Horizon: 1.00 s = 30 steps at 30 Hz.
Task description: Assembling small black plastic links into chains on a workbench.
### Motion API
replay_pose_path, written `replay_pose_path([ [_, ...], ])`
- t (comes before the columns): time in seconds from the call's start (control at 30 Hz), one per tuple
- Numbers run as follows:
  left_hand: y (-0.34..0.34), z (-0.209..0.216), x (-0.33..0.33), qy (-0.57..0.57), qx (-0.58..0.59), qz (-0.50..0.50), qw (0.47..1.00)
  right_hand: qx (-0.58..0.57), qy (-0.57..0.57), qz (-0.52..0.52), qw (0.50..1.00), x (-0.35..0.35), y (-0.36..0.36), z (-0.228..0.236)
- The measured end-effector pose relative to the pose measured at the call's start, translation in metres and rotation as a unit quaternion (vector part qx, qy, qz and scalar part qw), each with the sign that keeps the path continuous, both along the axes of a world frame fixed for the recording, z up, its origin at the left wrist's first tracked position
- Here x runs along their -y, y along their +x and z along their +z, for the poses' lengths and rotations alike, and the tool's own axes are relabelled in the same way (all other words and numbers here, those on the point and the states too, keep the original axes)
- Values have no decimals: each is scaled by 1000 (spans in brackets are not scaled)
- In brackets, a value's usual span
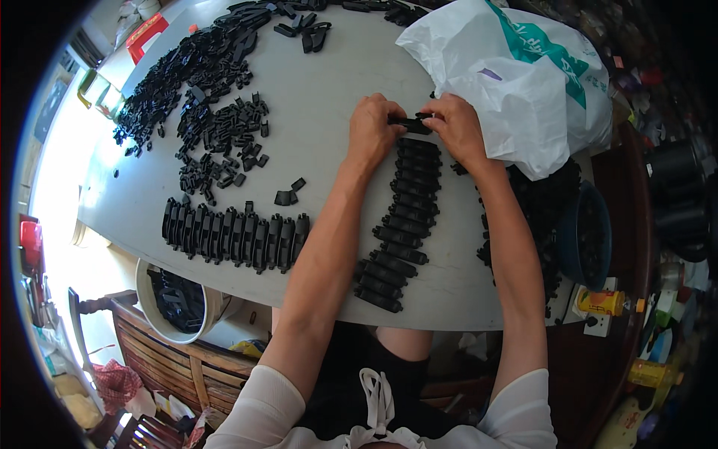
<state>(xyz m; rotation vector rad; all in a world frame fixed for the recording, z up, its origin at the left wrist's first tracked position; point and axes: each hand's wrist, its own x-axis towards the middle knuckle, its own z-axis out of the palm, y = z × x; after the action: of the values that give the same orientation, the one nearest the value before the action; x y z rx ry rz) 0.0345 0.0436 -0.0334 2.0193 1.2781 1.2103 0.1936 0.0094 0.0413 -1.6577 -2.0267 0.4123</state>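
View: head.
Left hand (376, 129): grasping the left end of a black part.
Right hand (458, 129): pinching the part's right end; whether it holds a second small piece, I cannot tell.
Part (410, 126): between both hands, just beyond the column's far end.
Column (407, 203): black parts side by side, between the forearms.
Row (235, 235): similar parts, left of the left forearm.
Heap (224, 131): small black pieces, left on the table (329, 82).
Bag (516, 93): white, beside the right hand.

On my grey table (336, 71), black pieces (172, 90) spread far left, one row (235, 236) hugs the near edge, another row (407, 202) runs mid-table, white bag (516, 97) far right!
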Motion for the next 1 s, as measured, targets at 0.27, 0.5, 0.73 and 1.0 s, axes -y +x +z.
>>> replay_pose_path([
  [0.27, 4, 1, 0, -2, 3, 3, 1000, 136, 62, 64, 987, -13, 6, -16],
  [0.5, 3, 1, 2, -8, 6, 0, 1000, 160, 45, 88, 982, -13, 4, -7],
  [0.73, 3, -1, -1, -8, 6, -18, 1000, 133, -82, 108, 982, -37, 4, -9],
  [1.0, 2, -3, -1, 19, 24, -17, 999, 69, 24, 46, 996, -12, -1, -24],
])
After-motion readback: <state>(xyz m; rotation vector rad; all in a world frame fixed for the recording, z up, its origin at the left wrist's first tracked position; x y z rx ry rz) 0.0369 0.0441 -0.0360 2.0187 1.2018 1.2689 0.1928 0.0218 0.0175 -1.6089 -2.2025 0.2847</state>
